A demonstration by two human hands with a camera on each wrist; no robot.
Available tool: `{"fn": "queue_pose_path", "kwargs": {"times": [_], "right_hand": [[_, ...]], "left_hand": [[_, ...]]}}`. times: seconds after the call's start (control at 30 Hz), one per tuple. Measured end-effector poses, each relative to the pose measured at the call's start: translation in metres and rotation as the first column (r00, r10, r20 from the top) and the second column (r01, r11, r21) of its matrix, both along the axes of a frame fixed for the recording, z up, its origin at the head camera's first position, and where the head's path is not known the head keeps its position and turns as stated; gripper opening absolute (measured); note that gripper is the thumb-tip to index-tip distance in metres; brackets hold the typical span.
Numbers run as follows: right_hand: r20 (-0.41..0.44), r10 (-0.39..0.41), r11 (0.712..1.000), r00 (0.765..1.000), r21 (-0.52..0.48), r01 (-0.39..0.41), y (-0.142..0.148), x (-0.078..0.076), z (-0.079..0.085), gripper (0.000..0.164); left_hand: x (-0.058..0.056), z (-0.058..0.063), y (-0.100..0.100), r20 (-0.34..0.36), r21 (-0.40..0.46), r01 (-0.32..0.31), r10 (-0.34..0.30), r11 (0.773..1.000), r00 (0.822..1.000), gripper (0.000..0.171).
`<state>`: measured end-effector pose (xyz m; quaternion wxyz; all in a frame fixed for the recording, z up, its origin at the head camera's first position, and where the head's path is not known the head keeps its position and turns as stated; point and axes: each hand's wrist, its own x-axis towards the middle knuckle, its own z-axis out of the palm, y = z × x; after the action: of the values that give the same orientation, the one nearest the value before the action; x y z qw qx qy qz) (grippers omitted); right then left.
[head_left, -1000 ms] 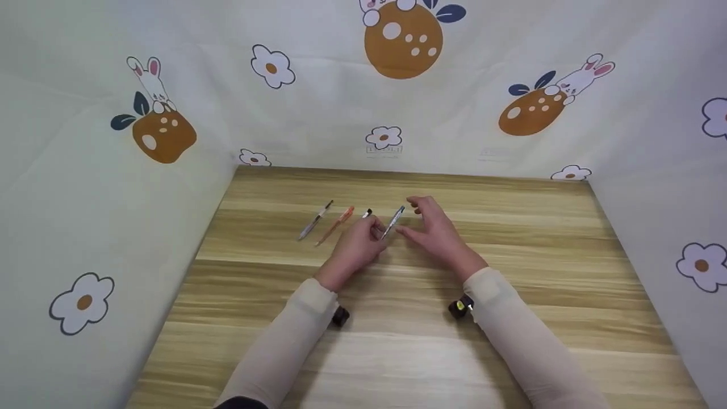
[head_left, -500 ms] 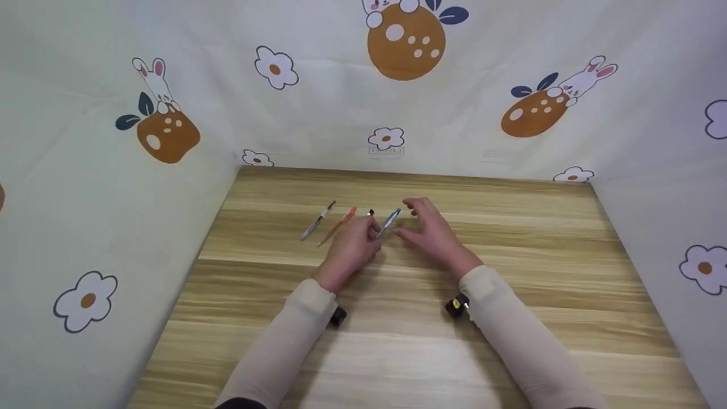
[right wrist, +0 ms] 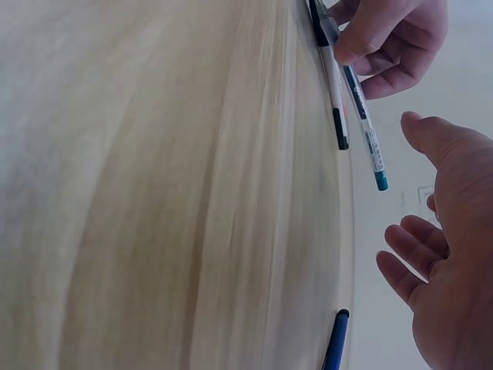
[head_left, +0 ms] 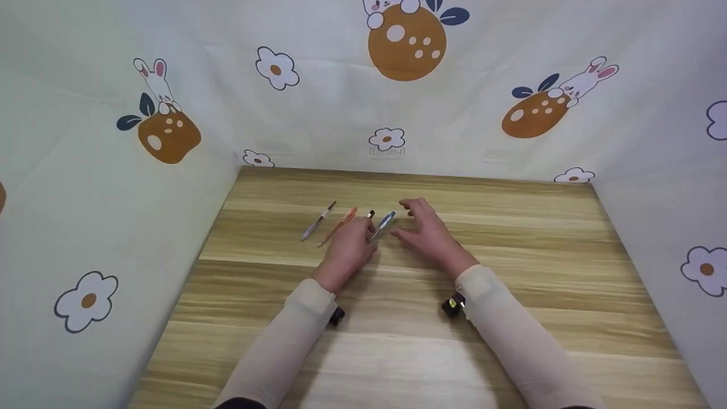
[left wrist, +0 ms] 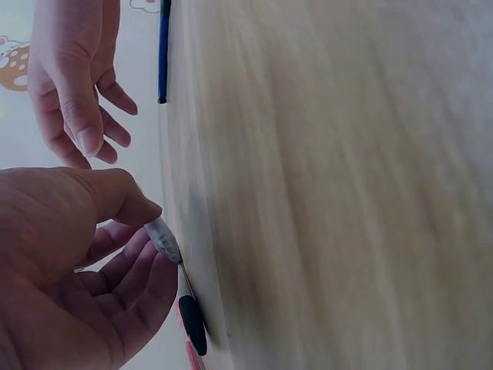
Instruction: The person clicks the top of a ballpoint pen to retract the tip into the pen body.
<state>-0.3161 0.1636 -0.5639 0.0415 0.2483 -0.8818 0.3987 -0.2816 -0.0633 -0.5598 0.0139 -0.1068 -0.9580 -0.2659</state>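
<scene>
My left hand pinches a clear pen with a blue-green end, tilted up and away just over the table. In the right wrist view the pen's printed barrel runs out past the thumb. My right hand is held to the right of it, fingers spread and bent slightly, touching nothing. A black-and-white pen lies under the left hand, mostly hidden in the head view. Left of it lie an orange pen and a grey pen with a dark end.
A blue pen lies on the wood-grain table near my right hand, hidden from the head view. Pale printed cloth walls enclose the table at the back and both sides.
The left hand has drawn the pen a little left and toward me, lowering its far end. My right hand has shifted slightly left. The other pens lie still.
</scene>
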Motion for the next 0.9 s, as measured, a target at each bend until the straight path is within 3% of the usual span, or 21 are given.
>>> {"fn": "queue_pose_path", "kwargs": {"times": [0.47, 0.7, 0.9], "right_hand": [[0.019, -0.017, 1.000, 1.000, 0.007, 0.017, -0.0089, -0.0019, -0.0015, 0.068], [0.049, -0.031, 0.999, 0.998, -0.005, 0.032, -0.0092, 0.0006, 0.0013, 0.065], [0.024, -0.026, 1.000, 0.999, 0.005, 0.026, -0.0093, 0.0007, 0.0007, 0.067]], "left_hand": [[0.0016, 0.0007, -0.0034, -0.001, -0.063, -0.042, 0.042, 0.997, 0.999, 0.030], [0.0041, -0.0012, -0.0034, -0.034, -0.151, -0.049, 0.045, 0.987, 0.998, 0.029], [0.0022, -0.0033, -0.0019, -0.048, -0.185, -0.063, 0.055, 0.981, 0.997, 0.021]]}}
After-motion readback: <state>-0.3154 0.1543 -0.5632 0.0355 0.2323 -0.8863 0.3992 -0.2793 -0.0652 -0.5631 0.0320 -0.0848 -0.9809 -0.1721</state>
